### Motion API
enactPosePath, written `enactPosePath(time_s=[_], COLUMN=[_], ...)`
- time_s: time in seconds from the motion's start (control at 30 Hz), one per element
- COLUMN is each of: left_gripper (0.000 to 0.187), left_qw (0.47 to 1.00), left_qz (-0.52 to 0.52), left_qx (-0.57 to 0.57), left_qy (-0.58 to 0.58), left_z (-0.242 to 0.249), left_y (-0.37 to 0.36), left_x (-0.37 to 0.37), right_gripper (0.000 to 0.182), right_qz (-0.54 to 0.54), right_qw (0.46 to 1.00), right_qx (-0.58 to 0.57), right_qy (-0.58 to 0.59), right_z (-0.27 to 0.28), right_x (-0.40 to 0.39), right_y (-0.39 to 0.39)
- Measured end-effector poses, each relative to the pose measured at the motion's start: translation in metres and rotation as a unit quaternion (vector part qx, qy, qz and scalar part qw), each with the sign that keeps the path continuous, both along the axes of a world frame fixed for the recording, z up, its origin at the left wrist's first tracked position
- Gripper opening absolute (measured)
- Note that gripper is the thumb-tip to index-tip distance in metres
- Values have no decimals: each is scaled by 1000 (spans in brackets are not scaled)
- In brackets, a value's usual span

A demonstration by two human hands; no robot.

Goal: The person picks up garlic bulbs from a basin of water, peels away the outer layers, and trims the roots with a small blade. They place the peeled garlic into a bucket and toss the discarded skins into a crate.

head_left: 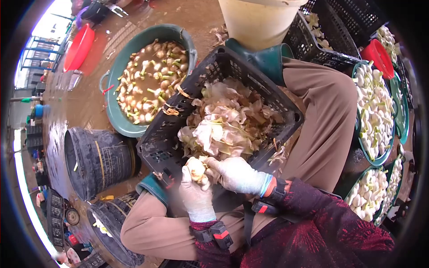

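Note:
My left hand point(196, 200), in a white glove, is closed around a garlic bulb point(195, 169) just over the near edge of a black plastic crate point(156, 130). My gloved right hand point(241, 175) reaches in from the right, its fingers pinched against the bulb's right side. Its fingertips are partly hidden, so I cannot make out whether loose skin is between them. Below and beyond both hands, a heap of pale garlic skins point(223, 129) fills much of the crate, which sits tilted between my legs.
Left of the crate stands a green basin point(111, 105) of garlic bulbs in murky water. Dark buckets point(105, 161) lie nearer on the left. A cream bucket point(259, 22) stands beyond. Tubs of white garlic point(375, 111) line the right, near a red bowl point(379, 58).

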State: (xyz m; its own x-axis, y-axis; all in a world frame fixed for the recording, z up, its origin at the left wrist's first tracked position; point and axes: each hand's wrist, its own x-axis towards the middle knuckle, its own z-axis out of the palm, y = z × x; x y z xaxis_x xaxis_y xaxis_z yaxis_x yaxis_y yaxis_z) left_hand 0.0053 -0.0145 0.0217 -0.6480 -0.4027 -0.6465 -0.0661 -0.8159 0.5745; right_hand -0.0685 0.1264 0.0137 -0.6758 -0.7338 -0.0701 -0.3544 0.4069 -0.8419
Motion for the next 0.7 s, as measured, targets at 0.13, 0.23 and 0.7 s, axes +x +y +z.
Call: enactPosePath(time_s=[0.13, 0.23, 0.7], left_gripper=[37, 40, 59], left_qw=[1000, 998, 979], left_qz=[-5, -25, -128], left_qx=[8, 43, -149], left_qy=[-13, 32, 45], left_z=[7, 4, 10], left_y=[-4, -6, 5], left_x=[2, 8, -6], right_gripper=[31, 39, 34], right_qz=[-62, -21, -17], right_qw=[963, 859, 876], right_qx=[-171, -70, -129], right_qy=[-201, -506, -464], right_z=[-16, 27, -5], right_x=[2, -29, -37], right_y=[-10, 10, 5])
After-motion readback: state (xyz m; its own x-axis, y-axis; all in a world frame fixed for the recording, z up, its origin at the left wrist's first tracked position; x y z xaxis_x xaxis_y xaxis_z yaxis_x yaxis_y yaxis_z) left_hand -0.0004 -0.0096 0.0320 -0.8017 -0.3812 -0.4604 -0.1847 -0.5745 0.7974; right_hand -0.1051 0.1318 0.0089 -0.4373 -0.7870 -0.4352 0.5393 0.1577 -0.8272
